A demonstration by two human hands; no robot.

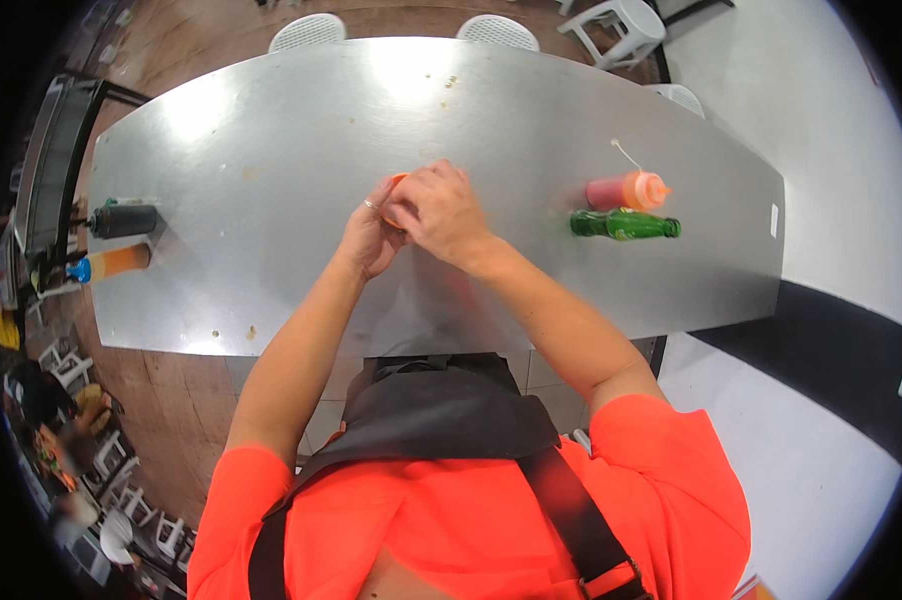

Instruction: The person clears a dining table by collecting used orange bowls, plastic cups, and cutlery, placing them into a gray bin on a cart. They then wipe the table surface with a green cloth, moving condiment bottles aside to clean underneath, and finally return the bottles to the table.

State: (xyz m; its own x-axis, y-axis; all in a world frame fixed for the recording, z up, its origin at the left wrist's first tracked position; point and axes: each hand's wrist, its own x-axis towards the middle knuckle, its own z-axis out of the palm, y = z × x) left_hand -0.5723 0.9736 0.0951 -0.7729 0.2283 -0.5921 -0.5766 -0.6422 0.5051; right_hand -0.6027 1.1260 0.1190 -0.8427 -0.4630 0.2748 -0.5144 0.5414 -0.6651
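Over the middle of a stainless steel table (271,165), my left hand (372,232) holds a small orange round object (399,178), mostly hidden between my hands. A ring is on a digit of that hand. My right hand (439,211) lies over the same object with its fingers bent; whether it grips it I cannot tell. To the right are a squeeze bottle with red sauce (608,192) and a green glass bottle (622,224) beside it. At the left end are a dark squeeze bottle (124,221) and a blue-capped squeeze bottle with orange sauce (120,262).
White plastic stools (622,30) stand past the far edge. A white wall with a black band (818,352) borders the right end. Small yellowish spots (451,81) mark the tabletop. People (75,442) and more stools are at the lower left.
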